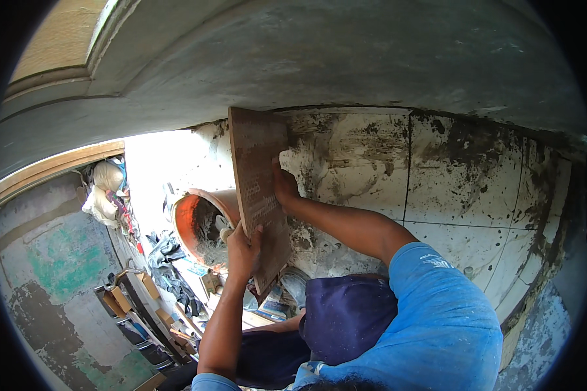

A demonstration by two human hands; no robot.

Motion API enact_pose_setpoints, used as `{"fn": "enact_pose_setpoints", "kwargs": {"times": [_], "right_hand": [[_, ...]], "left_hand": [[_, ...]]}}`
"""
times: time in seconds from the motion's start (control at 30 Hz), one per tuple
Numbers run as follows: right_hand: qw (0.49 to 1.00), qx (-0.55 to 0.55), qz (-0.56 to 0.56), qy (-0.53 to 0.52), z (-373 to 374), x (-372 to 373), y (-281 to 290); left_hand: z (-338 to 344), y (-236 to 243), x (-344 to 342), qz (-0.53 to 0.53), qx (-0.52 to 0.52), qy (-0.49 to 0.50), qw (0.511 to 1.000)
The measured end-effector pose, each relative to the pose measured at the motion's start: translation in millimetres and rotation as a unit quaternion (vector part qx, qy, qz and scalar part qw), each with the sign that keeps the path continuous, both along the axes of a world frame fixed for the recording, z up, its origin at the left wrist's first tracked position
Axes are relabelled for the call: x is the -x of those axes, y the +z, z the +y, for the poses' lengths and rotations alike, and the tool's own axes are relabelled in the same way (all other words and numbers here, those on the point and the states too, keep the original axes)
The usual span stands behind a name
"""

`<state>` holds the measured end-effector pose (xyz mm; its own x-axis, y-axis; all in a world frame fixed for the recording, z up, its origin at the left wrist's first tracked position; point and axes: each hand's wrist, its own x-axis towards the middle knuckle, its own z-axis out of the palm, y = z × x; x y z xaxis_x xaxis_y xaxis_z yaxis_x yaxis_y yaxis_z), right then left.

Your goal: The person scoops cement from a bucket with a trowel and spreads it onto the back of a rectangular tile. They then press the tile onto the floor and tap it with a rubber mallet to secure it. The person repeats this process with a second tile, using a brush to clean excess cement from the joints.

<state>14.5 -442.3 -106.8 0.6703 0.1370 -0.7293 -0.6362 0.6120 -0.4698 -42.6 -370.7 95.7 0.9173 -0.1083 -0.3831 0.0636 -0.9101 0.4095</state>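
A brown rectangular tile (265, 176) with a textured, patterned face stands on edge between my hands. My left hand (242, 251) grips its lower left edge, with the thumb across the face. Higher up, my right hand (285, 186) holds the tile at its right side; some of those fingers are hidden. Just left of the tile is an orange bucket (188, 218) with grey, mortar-like material inside. A small pale rounded thing (225, 234) shows beside my left fingers; I cannot make out whether they touch it.
White floor tiles (365, 189) smeared with dark mortar lie to the right, along a grey wall (346, 58). Dark bags (166, 251), boxes and long pieces (137, 306) clutter the left. A dark blue cloth-covered shape (349, 316) is close below my right arm.
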Motion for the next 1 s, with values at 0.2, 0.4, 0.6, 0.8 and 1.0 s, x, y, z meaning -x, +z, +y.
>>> {"fn": "enact_pose_setpoints", "kwargs": {"times": [0.2,0.4,0.6,0.8,1.0], "right_hand": [[1.000,0.006,0.013,0.005,-7.9,-0.5,12.9],[1.000,0.025,0.008,-0.009,-4.9,-0.2,10.1],[1.000,0.017,0.015,0.011,-12.6,1.5,9.3],[0.997,0.020,0.025,-0.073,-36.7,43.7,12.8],[0.994,0.028,-0.007,-0.103,-89.6,73.0,2.2]], "left_hand": [[-1.2,2.2,-2.7,0.001,-0.035,-0.022,0.999],[-4.3,3.0,-2.4,0.000,-0.043,-0.015,0.999],[0.5,-1.9,-1.6,0.010,-0.003,-0.009,1.000],[-25.9,-0.7,30.4,0.012,0.064,-0.031,0.997],[-74.4,1.4,46.2,0.041,0.086,-0.068,0.993]]}}
